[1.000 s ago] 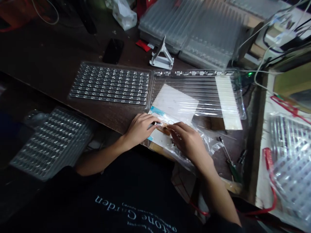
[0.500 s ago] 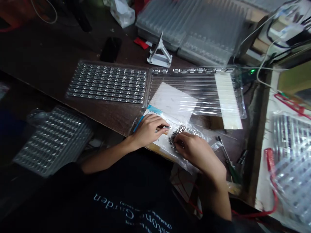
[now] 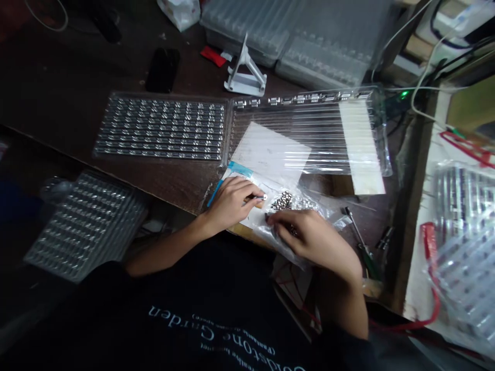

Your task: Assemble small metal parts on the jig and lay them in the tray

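Note:
Between the thumb and fingers of my left hand (image 3: 232, 202) is a small metal part (image 3: 261, 198), its light end pointing right. My right hand (image 3: 305, 229) is just to the right, fingertips pinched together over the near side of a pile of small shiny metal pieces (image 3: 282, 201). Something small and dark shows at those fingertips, too small to name. The pile lies on clear plastic film (image 3: 288, 251). Under the hands is a white sheet with a blue strip (image 3: 240, 168). Beyond them lies a clear ribbed tray (image 3: 325, 139) with metal connectors along its far row.
A filled tray (image 3: 162, 126) lies at the left, a phone (image 3: 163, 70) behind it. A grey stand (image 3: 245, 77) and stacked clear trays (image 3: 325, 56) are at the back. A screwdriver (image 3: 359, 237) lies right of my right hand. More filled trays (image 3: 81, 221) are stacked lower left.
My right hand has drawn back from the pile towards my left hand, uncovering more metal pieces. My left hand keeps its grip. The whole view has shifted slightly.

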`<state>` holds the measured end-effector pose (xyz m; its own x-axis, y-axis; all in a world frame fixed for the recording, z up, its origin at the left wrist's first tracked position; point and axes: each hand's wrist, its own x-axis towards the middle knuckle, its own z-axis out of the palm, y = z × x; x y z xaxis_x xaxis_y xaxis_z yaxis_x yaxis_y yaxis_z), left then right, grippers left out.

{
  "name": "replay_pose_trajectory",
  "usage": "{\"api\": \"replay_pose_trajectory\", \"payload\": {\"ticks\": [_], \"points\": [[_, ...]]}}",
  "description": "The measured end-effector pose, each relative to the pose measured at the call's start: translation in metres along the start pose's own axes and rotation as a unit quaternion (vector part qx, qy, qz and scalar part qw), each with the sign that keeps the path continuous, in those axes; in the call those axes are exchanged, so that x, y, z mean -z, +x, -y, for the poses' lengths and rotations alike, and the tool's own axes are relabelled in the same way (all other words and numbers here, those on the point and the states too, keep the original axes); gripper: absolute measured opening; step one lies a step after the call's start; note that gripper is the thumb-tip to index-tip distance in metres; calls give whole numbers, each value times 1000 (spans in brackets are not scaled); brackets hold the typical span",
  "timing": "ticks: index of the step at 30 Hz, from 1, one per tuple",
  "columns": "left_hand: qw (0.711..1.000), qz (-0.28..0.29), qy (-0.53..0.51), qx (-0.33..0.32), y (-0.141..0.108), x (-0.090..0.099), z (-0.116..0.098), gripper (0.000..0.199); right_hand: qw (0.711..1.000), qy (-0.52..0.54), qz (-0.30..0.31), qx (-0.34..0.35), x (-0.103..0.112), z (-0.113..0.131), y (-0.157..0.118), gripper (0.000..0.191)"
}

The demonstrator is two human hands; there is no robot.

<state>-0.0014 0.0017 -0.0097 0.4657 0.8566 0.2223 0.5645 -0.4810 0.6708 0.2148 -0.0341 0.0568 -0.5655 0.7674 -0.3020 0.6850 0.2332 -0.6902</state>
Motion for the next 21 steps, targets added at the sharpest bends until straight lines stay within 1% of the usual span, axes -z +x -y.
{"api": "replay_pose_trajectory", "payload": {"ticks": [2,3,4,5,7,8,9,10,12,15,18,21], "points": [[1000,-9,-3,8,0,-1,0,4,994,74,63,57,6,0,-4,29],[1000,-14,-5,8,0,-1,1,5,990,101,74,66,9,0,-5,30],[1000,-18,-6,5,-1,-2,1,5,990,113,62,53,9,-1,-5,32],[1000,-19,-7,1,-1,-2,1,4,994,109,25,19,9,-2,-4,33],[1000,-19,-9,-10,-2,-3,1,4,993,52,-80,-70,3,-6,1,33],[1000,-21,-11,-17,-2,-3,2,4,988,11,-118,-101,-1,-8,5,31],[999,-28,-16,-25,-2,-3,2,4,984,-30,-134,-116,-5,-9,8,29],[998,-41,-24,-34,-2,-3,1,4,982,-68,-133,-118,-8,-10,10,26],[995,-80,-47,-46,-3,-1,1,4,979,-130,-112,-113,-13,-11,15,20],[986,-134,-96,-37,-3,1,0,4,974,-172,-92,-118,-15,-8,17,19],[978,-150,-146,-15,-4,4,-1,5,972,-188,-76,-117,-17,-3,18,18],[976,-144,-161,7,-5,4,-1,5,968,-218,-61,-106,-22,0,19,14]]}}
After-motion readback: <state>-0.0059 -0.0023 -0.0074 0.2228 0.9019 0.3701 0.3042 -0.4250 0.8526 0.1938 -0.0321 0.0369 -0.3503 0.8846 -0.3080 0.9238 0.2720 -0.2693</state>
